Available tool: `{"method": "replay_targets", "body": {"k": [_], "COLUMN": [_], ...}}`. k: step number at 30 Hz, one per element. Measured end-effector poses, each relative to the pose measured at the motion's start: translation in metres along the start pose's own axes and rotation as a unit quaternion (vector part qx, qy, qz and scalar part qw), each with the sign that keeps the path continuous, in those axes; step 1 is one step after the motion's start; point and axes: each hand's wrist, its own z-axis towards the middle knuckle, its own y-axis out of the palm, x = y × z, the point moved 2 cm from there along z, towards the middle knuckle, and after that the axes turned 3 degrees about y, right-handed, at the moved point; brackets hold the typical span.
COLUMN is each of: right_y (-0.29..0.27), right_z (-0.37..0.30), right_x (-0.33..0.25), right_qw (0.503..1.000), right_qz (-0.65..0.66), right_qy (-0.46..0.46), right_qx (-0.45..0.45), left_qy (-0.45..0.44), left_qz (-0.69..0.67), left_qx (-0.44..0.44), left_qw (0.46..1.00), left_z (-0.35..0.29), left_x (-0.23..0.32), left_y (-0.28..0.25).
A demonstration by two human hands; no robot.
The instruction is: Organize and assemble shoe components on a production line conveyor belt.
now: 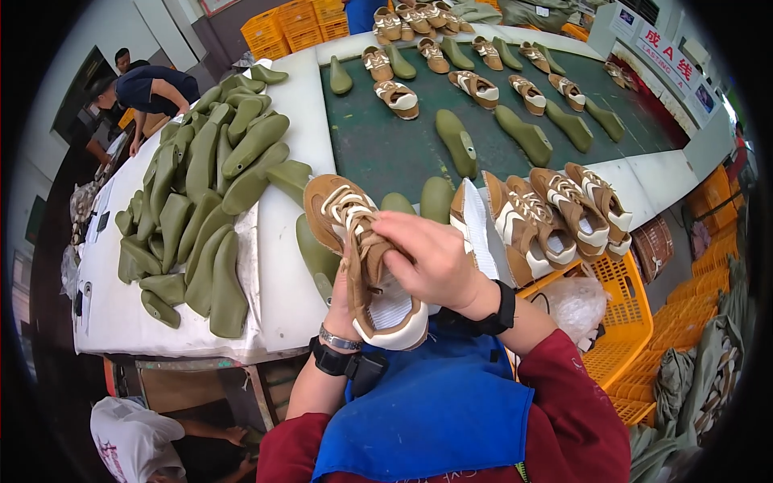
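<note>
While the right hand (431,262) closes over the laces and tongue of a tan-and-white shoe (362,258), the left hand (342,310) grips the same shoe from below at its heel, mostly hidden behind it; both hands are full, neither is spread. The shoe sits just in front of the chest, sole away, toe toward 11 o'clock. Judged progress: part-way. At 3 o'clock of the grip, four like shoes stand in a tight row (555,221) at the edge of the white table (282,266), and these look finished. At 12 o'clock, the green belt (378,145) carries roughly a dozen more shoes mixed with about eight loose olive-green lasts (456,142); exact count is uncertain toward the far rim. At 9 to 10 o'clock lies a heap of bare lasts (201,201), thirty or so, overlapping. Orange crates (620,322) stand at 4 o'clock. Other people work at 10 and 7 o'clock.
</note>
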Motion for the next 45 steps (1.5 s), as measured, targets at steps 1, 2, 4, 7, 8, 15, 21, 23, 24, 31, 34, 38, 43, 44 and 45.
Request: {"method": "replay_targets", "body": {"k": [1,2,4,7,8,15,21,23,24,31,34,38,43,44,45], "right_y": [-0.001,-0.004,-0.008,-0.027,-0.029,-0.024,-0.038,-0.032,-0.028,-0.01,-0.016,-0.035,-0.024,-0.016,-0.007], "right_z": [0.003,0.008,0.016,0.013,0.005,-0.028,-0.066,-0.068,-0.07,-0.07,-0.056,-0.055,-0.032,-0.029,-0.026], "right_x": [0.0,0.001,0.0,-0.008,-0.01,-0.023,0.041,0.04,0.043,0.046,0.034,0.047,0.034,0.025,0.016], "right_qw": [1.0,0.999,0.997,0.995,0.994,0.973,0.685,0.559,0.547,0.344,0.516,0.712,0.913,0.932,0.945], "right_qz": [0.003,0.008,0.004,-0.022,0.002,-0.015,0.55,0.661,0.668,0.848,0.61,0.499,0.179,0.144,0.107], "right_qy": [-0.002,0.033,0.054,0.026,0.036,0.048,0.478,0.5,0.504,0.401,0.596,0.494,0.326,0.266,0.205], "right_qx": [-0.002,-0.039,-0.059,-0.099,-0.099,-0.224,-0.003,0.014,0.028,-0.039,0.085,0.002,-0.169,-0.199,-0.229], "left_qy": [0.003,-0.012,-0.038,-0.028,-0.025,0.044,0.096,0.119,0.131,0.133,0.117,0.096,0.014,0.008,0.001], "left_qz": [0.0,-0.142,-0.279,-0.301,-0.321,-0.225,-0.101,-0.037,0.028,-0.087,-0.14,0.075,0.254,0.178,0.101], "left_qx": [0.003,-0.079,-0.141,-0.127,-0.119,0.009,0.118,0.107,0.091,0.087,0.066,0.088,-0.022,-0.049,-0.075], "left_qw": [1.0,0.987,0.949,0.945,0.939,0.973,0.983,0.986,0.987,0.984,0.981,0.989,0.967,0.983,0.992], "left_z": [0.004,0.008,0.006,0.006,0.005,0.009,0.018,0.023,0.024,0.025,0.027,0.01,-0.025,-0.031,-0.037], "left_x": [0.002,0.003,0.014,0.017,0.017,0.031,0.075,0.083,0.085,0.087,0.083,0.068,0.016,0.01,0.007], "left_y": [-0.004,-0.008,-0.004,-0.012,-0.015,-0.009,-0.032,-0.049,-0.051,-0.057,-0.067,-0.066,-0.063,-0.049,-0.04]}}
